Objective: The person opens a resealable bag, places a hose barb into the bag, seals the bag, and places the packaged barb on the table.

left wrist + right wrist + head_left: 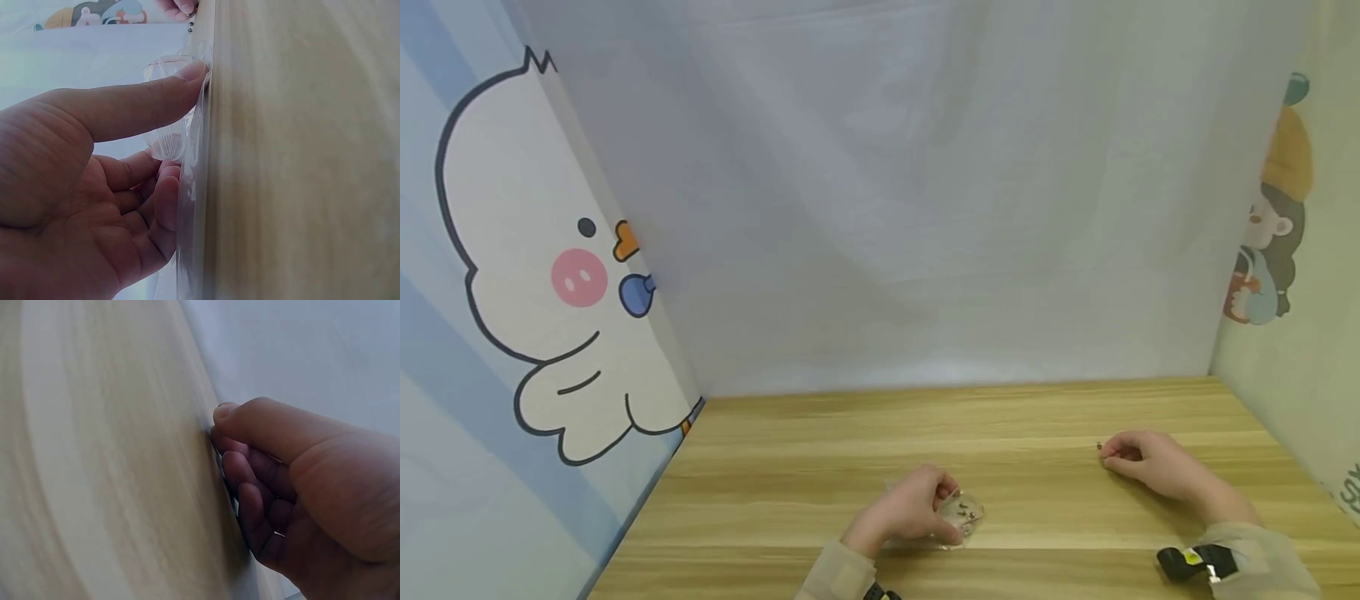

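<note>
My left hand (913, 504) grips a clear plastic bag (972, 506), thumb at its near side and curled fingers at the far side. Several tiny metal pieces lie inside the bag, too small to name more exactly. In the left wrist view, the thumb presses the bag's film (192, 140) close to the tabletop. Farther right, my right hand (1157, 467) is low over the wood, thumb and index fingertips together. A small dark metal piece (1099, 446) shows right at those fingertips. The other right fingers (253, 503) curl inward beside the table.
The wooden table (760, 492) runs back to a pale hanging sheet (925, 208). A wall panel with a cartoon duck (512, 250) borders the left side; another printed panel (1322, 333) borders the right. Black straps (1198, 562) circle the wrists.
</note>
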The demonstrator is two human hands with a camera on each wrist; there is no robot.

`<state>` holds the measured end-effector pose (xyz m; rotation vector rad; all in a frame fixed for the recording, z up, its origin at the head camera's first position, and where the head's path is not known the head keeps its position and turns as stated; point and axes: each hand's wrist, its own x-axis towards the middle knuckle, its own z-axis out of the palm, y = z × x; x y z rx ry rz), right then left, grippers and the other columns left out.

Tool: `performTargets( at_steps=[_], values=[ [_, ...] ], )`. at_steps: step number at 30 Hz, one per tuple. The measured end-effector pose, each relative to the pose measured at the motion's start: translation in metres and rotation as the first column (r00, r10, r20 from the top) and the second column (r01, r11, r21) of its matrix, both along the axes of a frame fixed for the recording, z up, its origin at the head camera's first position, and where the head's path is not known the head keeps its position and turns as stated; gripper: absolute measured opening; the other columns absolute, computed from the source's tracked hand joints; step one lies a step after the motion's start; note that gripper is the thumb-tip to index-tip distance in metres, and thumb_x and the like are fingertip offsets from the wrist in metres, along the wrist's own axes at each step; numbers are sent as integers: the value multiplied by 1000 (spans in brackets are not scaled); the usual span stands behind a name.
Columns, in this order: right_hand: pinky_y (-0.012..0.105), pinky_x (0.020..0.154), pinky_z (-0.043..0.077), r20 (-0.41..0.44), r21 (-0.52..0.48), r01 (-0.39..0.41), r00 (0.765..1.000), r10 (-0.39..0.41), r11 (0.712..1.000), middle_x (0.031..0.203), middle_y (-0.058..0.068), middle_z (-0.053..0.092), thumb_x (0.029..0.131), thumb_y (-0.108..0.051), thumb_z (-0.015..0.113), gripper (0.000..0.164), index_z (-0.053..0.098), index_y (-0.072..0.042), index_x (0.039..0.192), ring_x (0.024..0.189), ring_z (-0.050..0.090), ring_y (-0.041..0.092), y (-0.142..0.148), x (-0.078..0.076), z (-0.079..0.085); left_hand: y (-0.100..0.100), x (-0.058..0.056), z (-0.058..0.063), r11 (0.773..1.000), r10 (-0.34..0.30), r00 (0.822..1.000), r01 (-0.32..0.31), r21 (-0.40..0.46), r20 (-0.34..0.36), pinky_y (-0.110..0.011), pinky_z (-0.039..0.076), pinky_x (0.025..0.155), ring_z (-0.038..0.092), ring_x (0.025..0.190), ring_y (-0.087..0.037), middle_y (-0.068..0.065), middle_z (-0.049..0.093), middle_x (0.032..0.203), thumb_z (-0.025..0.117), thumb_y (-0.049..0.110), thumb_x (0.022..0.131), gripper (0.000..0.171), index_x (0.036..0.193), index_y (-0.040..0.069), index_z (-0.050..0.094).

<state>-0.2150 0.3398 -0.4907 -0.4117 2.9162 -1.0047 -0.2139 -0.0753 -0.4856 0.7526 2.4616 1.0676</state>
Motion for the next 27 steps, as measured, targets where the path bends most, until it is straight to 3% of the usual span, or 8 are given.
performTargets(
  at_steps=[18,27],
  values=[
    [28,80,54,-15,-2,-4,1000,4,1000,104,-3,73,102,-20,75,9,77,-12,105,90,62,2,-4,-2,-1,-1,1,0,1000,11,1000,-11,-5,-5,-24,52,83,56,89,-8,4,62,105,99,10,73,59,122,2,68],
    [28,77,54,-21,-16,-77,997,77,997,96,-7,72,101,-18,76,8,75,-11,104,86,62,1,-16,-2,1,0,2,2,1000,11,1000,-11,-4,9,-24,52,84,55,90,-9,2,62,106,98,8,74,58,123,1,67]
  ],
)
